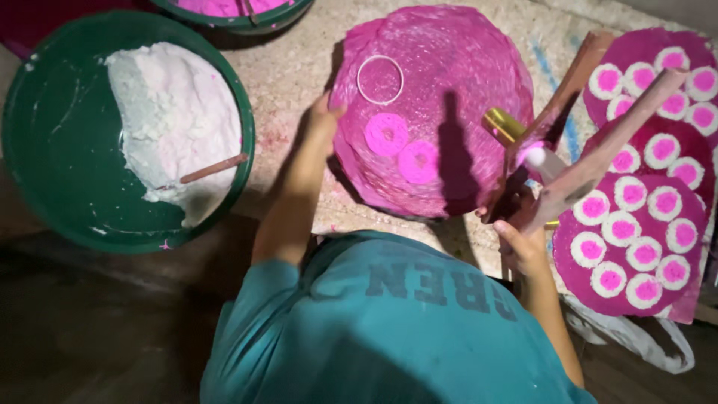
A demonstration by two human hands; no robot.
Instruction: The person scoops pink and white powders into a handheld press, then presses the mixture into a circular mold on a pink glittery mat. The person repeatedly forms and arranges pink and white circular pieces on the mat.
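A stack of round pink sheets (449,90) lies on the mat in front of me. On the top sheet sit a white ring (380,79) and two pink discs (387,135). My left hand (323,120) rests against the stack's left edge, fingers on the rim. My right hand (523,251) is closed on a pink-stained wooden tool (598,150) made of sticks that reach up to the right. A gold cylinder (502,125) shows beside the tool, over the stack's right edge.
A green basin (45,150) at left holds white paste with a stick (213,168) in it. Another green basin (247,21) with pink paste is at the top edge. At right, pink sheets (580,284) carry several white-and-pink discs. A white cloth (643,340) lies at lower right.
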